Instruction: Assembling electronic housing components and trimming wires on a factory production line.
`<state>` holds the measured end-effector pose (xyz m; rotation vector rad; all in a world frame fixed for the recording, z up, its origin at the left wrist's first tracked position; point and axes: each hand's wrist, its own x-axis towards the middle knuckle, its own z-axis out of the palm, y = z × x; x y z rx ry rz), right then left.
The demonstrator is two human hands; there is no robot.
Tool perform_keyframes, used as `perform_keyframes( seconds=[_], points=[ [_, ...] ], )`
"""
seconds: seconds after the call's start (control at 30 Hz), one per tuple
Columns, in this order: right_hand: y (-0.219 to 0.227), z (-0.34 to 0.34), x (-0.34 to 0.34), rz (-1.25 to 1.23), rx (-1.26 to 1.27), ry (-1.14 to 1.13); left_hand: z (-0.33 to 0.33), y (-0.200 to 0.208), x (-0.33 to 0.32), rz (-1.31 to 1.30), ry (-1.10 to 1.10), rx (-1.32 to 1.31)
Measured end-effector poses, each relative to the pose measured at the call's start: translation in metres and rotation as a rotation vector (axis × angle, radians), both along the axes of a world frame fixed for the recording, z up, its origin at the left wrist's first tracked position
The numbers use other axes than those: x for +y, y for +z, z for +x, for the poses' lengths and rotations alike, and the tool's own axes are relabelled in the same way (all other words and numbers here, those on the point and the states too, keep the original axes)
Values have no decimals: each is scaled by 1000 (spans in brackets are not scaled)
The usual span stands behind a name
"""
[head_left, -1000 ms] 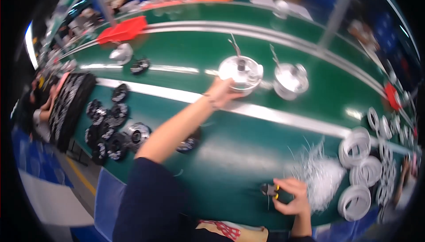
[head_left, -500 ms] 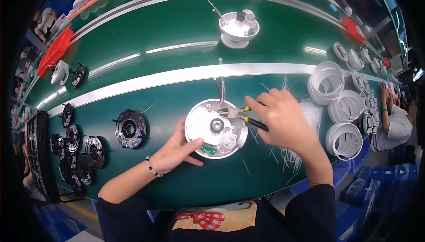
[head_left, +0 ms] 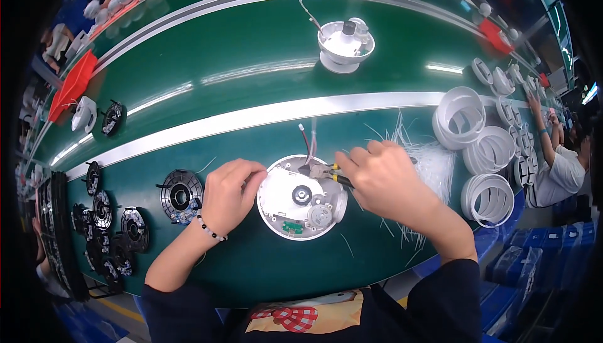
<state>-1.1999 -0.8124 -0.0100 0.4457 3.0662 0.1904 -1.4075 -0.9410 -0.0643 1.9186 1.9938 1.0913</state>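
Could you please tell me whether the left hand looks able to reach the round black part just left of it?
Probably yes: the left hand is close beside the round black part, and nothing seems to stand between them, though the hand is busy at the nearer white housing.

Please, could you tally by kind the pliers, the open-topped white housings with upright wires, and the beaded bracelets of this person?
Pliers: 1
White housings: 2
Beaded bracelet: 1
Total: 4
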Motion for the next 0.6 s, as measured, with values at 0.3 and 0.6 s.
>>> perform_keyframes(
  seconds=[0.3, 0.6],
  points=[
    [19, 63, 7, -299, 657, -68, 3, 8, 3, -45, 54, -158],
    [-17, 101, -20, -660, 925, -285, 14, -15, 0, -819, -153, -1438]
  ],
)
